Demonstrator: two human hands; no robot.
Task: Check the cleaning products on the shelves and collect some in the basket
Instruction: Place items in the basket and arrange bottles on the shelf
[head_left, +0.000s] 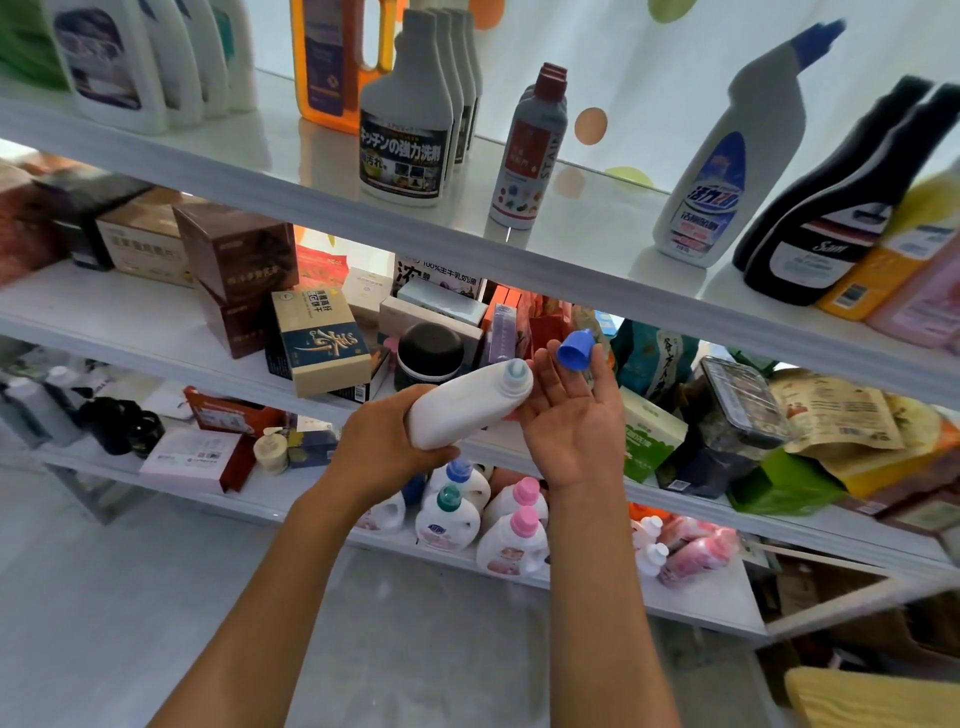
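My left hand (387, 441) grips a white bottle (462, 402) by its base. The bottle is tipped on its side, its uncapped neck pointing right toward my right palm. My right hand (569, 415) is palm up beside the neck, and its fingertips pinch the bottle's blue cap (575, 351). Both hands are in front of the middle shelf (156, 332). No basket is in view.
The top shelf (597, 228) carries cleaning bottles: a white one with a blue spout (727, 171), black ones (831, 208), a grey kitchen cleaner (405, 130). Boxes and bags crowd the middle shelf. Detergent jugs (483, 514) stand on the bottom shelf. The grey floor (130, 597) lies lower left.
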